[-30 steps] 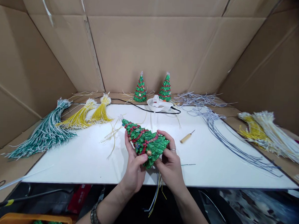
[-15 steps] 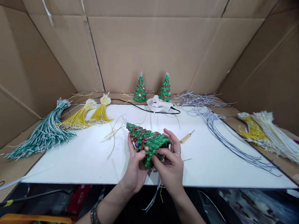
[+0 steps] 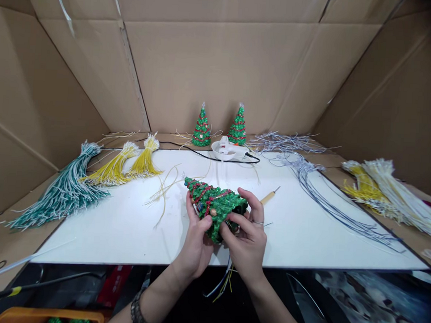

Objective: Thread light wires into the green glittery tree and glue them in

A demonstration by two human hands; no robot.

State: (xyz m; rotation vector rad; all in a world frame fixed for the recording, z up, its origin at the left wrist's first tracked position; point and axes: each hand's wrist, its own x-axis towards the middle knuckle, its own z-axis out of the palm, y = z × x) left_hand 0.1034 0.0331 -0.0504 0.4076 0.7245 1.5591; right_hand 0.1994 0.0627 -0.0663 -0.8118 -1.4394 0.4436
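fingers of the left hand are curled round the side of a glittery green christmas tree ornament, thumb pressed on its near face. those of the right hand are half bent at its base: the index arches over the far side, and the thumb and another finger meet close together at the opening; i cannot tell whether they pinch anything inside. the ornament lies on its side in the hands, above the near part of the white tabletop, tip to the left. compared with a second ago, it has shifted right and a little lower, and its base has turned so that the dark hollow shows. thin wires dangle below the right hand, as before. the wooden-handled awl, clear of the right hand earlier, now sits just beside its index finger. two upright christmas trees stay at the back.
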